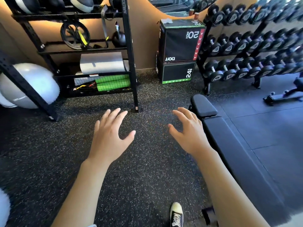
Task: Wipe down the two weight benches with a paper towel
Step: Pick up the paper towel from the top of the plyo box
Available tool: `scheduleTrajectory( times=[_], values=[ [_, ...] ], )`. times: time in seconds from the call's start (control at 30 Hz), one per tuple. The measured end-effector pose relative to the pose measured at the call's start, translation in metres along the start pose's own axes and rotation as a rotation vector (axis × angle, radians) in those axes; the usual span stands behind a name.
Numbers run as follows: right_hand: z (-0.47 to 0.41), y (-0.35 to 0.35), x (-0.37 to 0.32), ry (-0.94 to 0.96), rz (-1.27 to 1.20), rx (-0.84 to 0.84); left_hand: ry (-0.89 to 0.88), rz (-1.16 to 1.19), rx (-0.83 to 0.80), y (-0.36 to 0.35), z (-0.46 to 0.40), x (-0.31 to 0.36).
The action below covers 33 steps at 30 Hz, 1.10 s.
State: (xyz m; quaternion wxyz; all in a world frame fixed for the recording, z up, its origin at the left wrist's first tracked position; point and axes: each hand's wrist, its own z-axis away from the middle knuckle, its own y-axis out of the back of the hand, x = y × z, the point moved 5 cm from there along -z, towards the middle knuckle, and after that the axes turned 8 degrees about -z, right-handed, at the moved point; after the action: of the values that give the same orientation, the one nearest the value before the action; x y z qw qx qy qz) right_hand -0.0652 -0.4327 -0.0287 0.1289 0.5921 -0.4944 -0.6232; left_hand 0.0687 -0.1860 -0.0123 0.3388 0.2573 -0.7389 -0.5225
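Gym corner, dark speckled rubber floor point(147, 161), storage rack point(129, 46) upper left, dumbbell rack point(246, 46) upper right. My left hand point(108, 136) and right hand point(188, 133) both float mid-frame over the floor, palms down, fingers spread apart and relaxed, holding nothing. No paper towel in either hand yet.

One weight bench point(237, 145) runs along the right side of the frame, its head pad point(203, 105) just right of my right hand; the hand overlaps the pad edge, contact cannot be told. A second bench point(283, 95) shows only partly at the far right edge, blurred.

A small white crumpled thing point(166, 21) sits on top of the stacked jump boxes point(180, 45) at upper centre; likely the towel, too small to be sure. A big white roll point(101, 63) lies on the rack's lower shelf, could be paper or a mat.

Step in hand, as I judge it: fetch a towel first. To do it well, I walk to the boxes, pinch the sheet with one hand, keep it bunched flat, then start at the near bench's head pad and wipe in long overlapping strokes down its length.
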Motion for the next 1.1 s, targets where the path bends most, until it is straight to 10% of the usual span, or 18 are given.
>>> scheduleTrajectory(
  times=[0.57, 1.1],
  values=[
    [-0.097, 0.075, 0.126, -0.040, 0.056, 0.000, 0.009, -0.038, 0.009, -0.045, -0.128, 0.129],
    [-0.247, 0.022, 0.123, -0.075, 0.094, -0.004, -0.044, -0.065, 0.000, -0.078, -0.276, 0.065]
  ],
)
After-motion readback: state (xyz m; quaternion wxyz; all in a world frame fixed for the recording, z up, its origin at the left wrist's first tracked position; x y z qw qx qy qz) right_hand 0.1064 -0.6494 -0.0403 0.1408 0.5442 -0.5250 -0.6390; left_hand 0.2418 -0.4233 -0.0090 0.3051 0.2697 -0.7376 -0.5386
